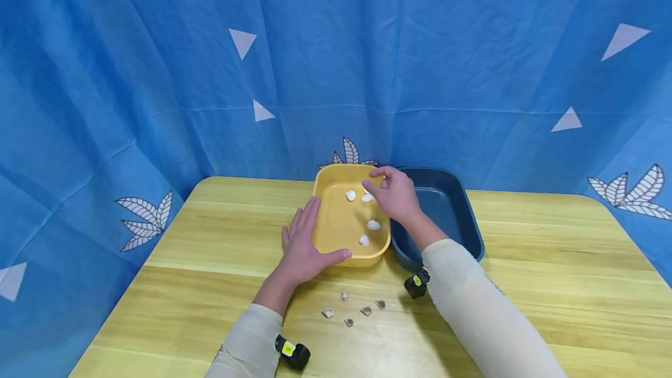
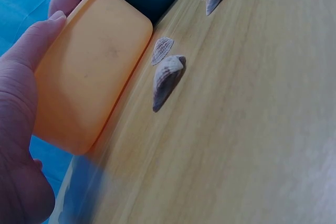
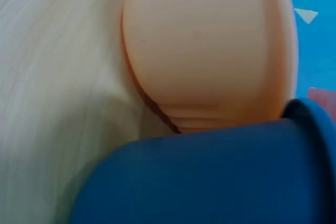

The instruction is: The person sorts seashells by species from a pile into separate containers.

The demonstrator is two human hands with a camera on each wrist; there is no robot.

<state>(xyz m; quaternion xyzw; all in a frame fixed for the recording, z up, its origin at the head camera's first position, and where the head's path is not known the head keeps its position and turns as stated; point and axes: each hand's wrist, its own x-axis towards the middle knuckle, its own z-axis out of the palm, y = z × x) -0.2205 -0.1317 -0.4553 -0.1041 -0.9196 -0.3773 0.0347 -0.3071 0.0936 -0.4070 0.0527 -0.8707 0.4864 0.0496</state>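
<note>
My left hand [image 1: 303, 254] rests against the yellow tray [image 1: 338, 223], with its fingers straight along the left side and the thumb over the near rim. Over the tray's right side is my right hand [image 1: 399, 197], thumb and forefinger apart above white shells near the far right corner. One white shell [image 1: 350, 195] lies left of those fingertips. Closer to the front of the tray are another white shell [image 1: 373, 225] and a third white shell [image 1: 364, 240]. The right wrist view hides most of the right hand behind the dark blue tray [image 3: 210, 177].
Several small brownish shells, among them a ridged shell [image 2: 168, 80], lie on the wooden table [image 1: 210, 238] in front of the trays. The dark blue tray stands against the yellow one's right side. A blue curtain [image 1: 325, 63] hangs behind the table.
</note>
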